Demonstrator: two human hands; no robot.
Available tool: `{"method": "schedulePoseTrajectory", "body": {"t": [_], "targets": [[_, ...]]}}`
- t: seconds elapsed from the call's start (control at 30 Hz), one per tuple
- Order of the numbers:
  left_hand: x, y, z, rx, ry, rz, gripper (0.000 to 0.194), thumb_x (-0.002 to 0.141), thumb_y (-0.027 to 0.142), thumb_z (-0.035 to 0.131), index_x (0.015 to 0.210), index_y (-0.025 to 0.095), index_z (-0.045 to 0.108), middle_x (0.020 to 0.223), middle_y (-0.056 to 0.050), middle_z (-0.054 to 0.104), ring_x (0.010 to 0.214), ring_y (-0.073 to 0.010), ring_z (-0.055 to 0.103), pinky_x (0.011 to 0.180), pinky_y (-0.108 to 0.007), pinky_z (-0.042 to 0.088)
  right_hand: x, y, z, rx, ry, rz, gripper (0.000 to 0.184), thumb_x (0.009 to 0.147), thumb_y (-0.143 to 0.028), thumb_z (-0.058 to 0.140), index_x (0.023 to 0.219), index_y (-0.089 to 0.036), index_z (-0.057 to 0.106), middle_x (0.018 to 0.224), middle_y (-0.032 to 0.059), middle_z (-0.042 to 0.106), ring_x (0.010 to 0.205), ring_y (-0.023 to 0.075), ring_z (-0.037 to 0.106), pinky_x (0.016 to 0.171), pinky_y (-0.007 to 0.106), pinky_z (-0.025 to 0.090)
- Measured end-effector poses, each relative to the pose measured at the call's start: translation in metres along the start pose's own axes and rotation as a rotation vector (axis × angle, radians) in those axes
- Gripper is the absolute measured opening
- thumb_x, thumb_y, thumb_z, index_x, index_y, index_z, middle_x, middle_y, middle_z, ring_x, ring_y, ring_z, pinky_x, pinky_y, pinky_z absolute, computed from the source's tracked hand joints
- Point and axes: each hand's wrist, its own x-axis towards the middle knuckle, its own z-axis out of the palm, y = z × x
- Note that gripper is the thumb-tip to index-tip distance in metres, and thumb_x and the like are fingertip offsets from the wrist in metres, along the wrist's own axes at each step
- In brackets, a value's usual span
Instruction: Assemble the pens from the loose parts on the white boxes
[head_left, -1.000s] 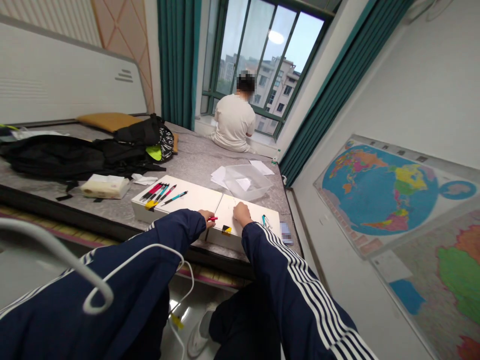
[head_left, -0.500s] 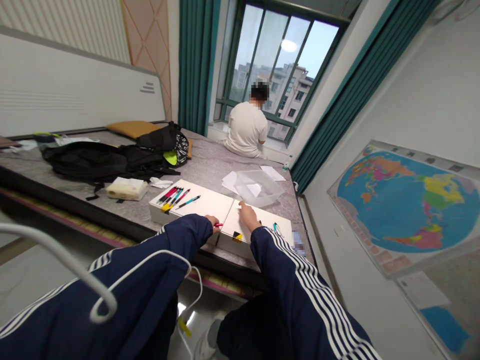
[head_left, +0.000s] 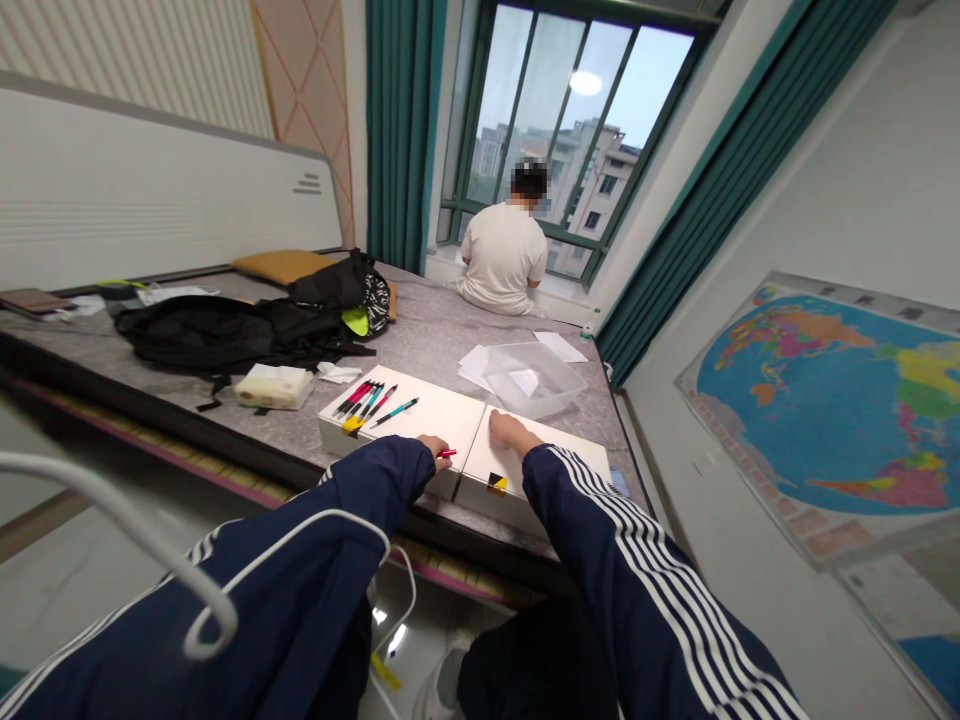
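Two white boxes stand side by side on the bed's front edge: a left box (head_left: 442,415) and a right box (head_left: 577,450). My left hand (head_left: 432,447) rests at the left box's front right part, closed on a red pen (head_left: 448,453) whose end sticks out to the right. My right hand (head_left: 512,432) is over the right box near the seam, its fingers curled downward; anything in them is hidden. On the left box lie several red, black and teal pens (head_left: 364,400) in a group, with a separate teal pen (head_left: 395,411) beside them.
Behind the boxes is a clear plastic bin (head_left: 559,395) with papers. A tissue pack (head_left: 274,387) and a black backpack (head_left: 195,330) lie to the left. A person (head_left: 502,255) sits by the window. A white cable (head_left: 292,535) crosses my left sleeve.
The view has shifted slightly, so the scene sits farther right. My right hand's fingers have curled in more. My left hand still holds the red pen.
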Motion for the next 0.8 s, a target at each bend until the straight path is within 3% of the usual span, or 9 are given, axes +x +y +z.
{"method": "schedulePoseTrajectory", "body": {"t": [0.07, 0.2, 0.3, 0.4, 0.53, 0.8], "targets": [[-0.001, 0.002, -0.005, -0.008, 0.044, -0.024, 0.026, 0.075, 0.036, 0.054, 0.089, 0.019, 0.069, 0.080, -0.006, 0.067, 0.077, -0.0199, 0.060, 0.068, -0.027, 0.043, -0.016, -0.006, 0.004, 0.110, -0.009, -0.021, 0.012, 0.085, -0.025, 0.050, 0.092, -0.015, 0.050, 0.077, 0.0063, 0.061, 0.075, 0.0171, 0.059, 0.067, 0.026, 0.043], [-0.004, 0.007, -0.014, -0.112, 0.161, 0.000, 0.034, 0.075, 0.043, 0.058, 0.099, 0.020, 0.066, 0.077, -0.002, 0.065, 0.072, -0.0160, 0.059, 0.068, -0.024, 0.043, -0.062, -0.017, 0.019, 0.398, -0.055, -0.084, 0.022, 0.092, -0.043, 0.033, 0.094, -0.022, 0.042, 0.061, -0.0062, 0.046, 0.051, 0.0092, 0.047, 0.051, 0.019, 0.039], [-0.005, 0.012, -0.018, -0.217, 0.282, 0.139, 0.046, 0.072, 0.048, 0.062, 0.109, 0.021, 0.062, 0.068, 0.001, 0.060, 0.067, -0.0141, 0.057, 0.070, -0.024, 0.043, -0.095, -0.023, 0.032, 1.182, -0.237, -0.169, 0.030, 0.082, -0.048, 0.054, 0.082, -0.023, 0.040, 0.059, -0.0080, 0.035, 0.047, 0.0074, 0.035, 0.045, 0.016, 0.031], [-0.004, 0.017, -0.018, -0.190, 0.363, 0.342, 0.043, 0.073, 0.044, 0.064, 0.109, 0.021, 0.064, 0.077, -0.002, 0.060, 0.076, -0.0150, 0.057, 0.075, -0.025, 0.043, -0.117, -0.029, 0.042, 1.588, -0.252, -0.176, 0.028, 0.080, -0.042, 0.061, 0.079, -0.022, 0.041, 0.059, -0.0075, 0.031, 0.046, 0.0066, 0.028, 0.043, 0.015, 0.026], [-0.007, 0.019, -0.018, -0.131, 0.319, 0.466, 0.032, 0.081, 0.034, 0.057, 0.109, 0.023, 0.066, 0.084, -0.004, 0.058, 0.077, -0.0142, 0.056, 0.075, -0.024, 0.043, -0.125, -0.034, 0.048, 1.750, -0.236, -0.151, 0.023, 0.080, -0.036, 0.063, 0.080, -0.022, 0.045, 0.059, -0.0074, 0.028, 0.045, 0.0065, 0.019, 0.039, 0.015, 0.020], [-0.013, 0.020, -0.022, -0.103, 0.276, 0.494, 0.034, 0.083, 0.038, 0.055, 0.113, 0.024, 0.066, 0.082, -0.003, 0.054, 0.073, -0.0127, 0.053, 0.070, -0.023, 0.042, -0.129, -0.033, 0.038, 1.711, -0.296, -0.099, 0.024, 0.079, -0.036, 0.064, 0.083, -0.021, 0.046, 0.057, -0.0082, 0.031, 0.043, 0.0050, 0.020, 0.038, 0.015, 0.016]]}}
